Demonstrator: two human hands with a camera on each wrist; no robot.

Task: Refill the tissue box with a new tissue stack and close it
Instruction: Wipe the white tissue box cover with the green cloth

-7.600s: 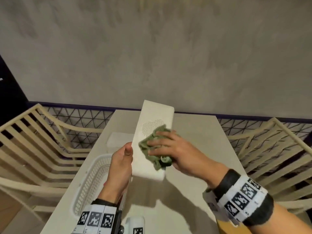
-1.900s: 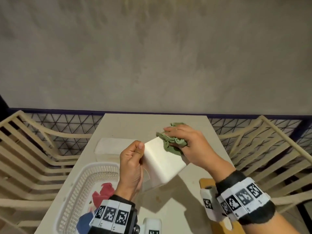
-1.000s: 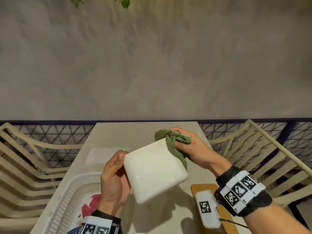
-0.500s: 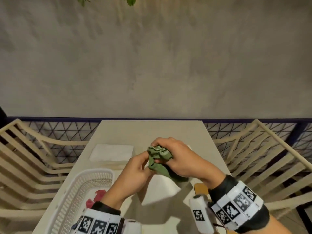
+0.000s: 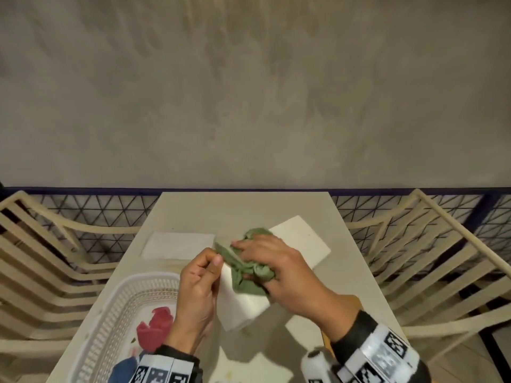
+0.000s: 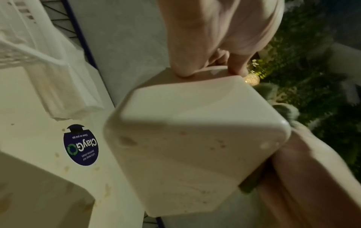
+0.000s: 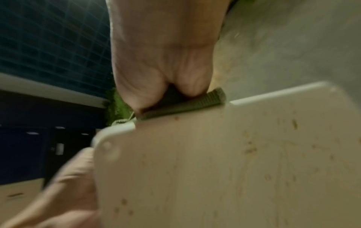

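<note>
I hold the white tissue box (image 5: 301,241) above the table, its long body slanting from near left to far right. My left hand (image 5: 211,270) grips its near left edge, thumb on top. With my right hand (image 5: 260,261) I clutch a crumpled green cloth (image 5: 249,272) and press it on the box's upper face. The left wrist view shows the box (image 6: 195,138) end-on, speckled with small brown spots, fingertips (image 6: 181,69) on its far edge. In the right wrist view the cloth (image 7: 181,104) is squeezed against the box (image 7: 244,162). A white tissue stack (image 5: 178,244) lies on the table.
A white slatted basket (image 5: 116,322) at the near left holds a red item (image 5: 154,324). Cream slatted chairs (image 5: 41,258) flank the table (image 5: 243,208) on both sides, with mesh railing and a grey wall behind. A round blue sticker (image 6: 81,145) is on the tabletop.
The box has swung so its far end points to the far right. My right hand has slid the cloth over its upper face. My left hand keeps its grip.
</note>
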